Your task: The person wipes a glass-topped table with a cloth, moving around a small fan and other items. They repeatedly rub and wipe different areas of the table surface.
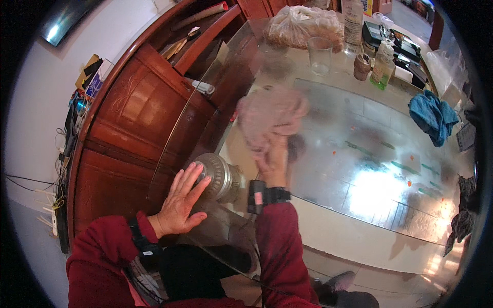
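Note:
A crumpled pinkish cloth (271, 113), blurred by motion, is held in my right hand (274, 159) over the left part of a glass tabletop (346, 104). My left hand (183, 204) rests with its fingers spread near a round silver metal fitting (212, 177); the fingertips overlap its left edge. Whether they press on it or on a clear glass sheet (169, 138) around it, I cannot tell. Green streaks and small orange spots show on the tabletop, beside a bright glare.
Along the far side stand a drinking glass (319, 56), a bag of brown material (304, 27), a clear bottle (352, 27), a bottle with green liquid (382, 67) and a small brown pot (362, 66). A blue cloth (433, 117) lies at right. A reddish wooden cabinet (142, 104) stands left.

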Available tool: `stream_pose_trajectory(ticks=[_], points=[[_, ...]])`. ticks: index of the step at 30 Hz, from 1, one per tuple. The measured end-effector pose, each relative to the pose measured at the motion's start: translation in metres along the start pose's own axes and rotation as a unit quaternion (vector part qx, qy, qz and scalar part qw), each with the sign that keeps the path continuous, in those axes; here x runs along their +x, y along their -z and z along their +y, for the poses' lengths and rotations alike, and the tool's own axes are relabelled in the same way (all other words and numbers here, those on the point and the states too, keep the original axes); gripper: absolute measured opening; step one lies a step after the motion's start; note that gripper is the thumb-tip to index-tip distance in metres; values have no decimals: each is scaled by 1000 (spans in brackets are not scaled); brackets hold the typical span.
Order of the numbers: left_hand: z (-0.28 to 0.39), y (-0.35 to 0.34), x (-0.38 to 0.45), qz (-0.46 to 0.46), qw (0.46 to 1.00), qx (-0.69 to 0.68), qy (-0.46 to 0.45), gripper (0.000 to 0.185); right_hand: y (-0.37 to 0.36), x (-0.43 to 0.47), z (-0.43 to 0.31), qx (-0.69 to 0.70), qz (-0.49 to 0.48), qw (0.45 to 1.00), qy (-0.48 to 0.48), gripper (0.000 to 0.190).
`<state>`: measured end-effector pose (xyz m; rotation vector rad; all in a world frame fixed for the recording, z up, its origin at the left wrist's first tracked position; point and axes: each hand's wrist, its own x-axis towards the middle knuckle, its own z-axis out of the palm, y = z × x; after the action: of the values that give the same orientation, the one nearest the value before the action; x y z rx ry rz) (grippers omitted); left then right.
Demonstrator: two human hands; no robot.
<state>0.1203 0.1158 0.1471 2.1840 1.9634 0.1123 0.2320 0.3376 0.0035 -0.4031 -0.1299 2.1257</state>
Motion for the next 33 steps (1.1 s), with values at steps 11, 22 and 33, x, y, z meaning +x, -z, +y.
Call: stream_pose_trajectory(ticks=[11, 22, 33], points=[[1, 1, 1, -6, 1000, -9, 5, 80, -10, 3, 31, 73, -108, 990, -56, 47], [1, 1, 0, 9, 1000, -15, 0, 78, 7, -4, -39, 101, -74, 979, 160, 53], [1, 2, 1, 15, 1000, 0, -14, 74, -10, -30, 4, -101, -17, 991, -85, 44]])
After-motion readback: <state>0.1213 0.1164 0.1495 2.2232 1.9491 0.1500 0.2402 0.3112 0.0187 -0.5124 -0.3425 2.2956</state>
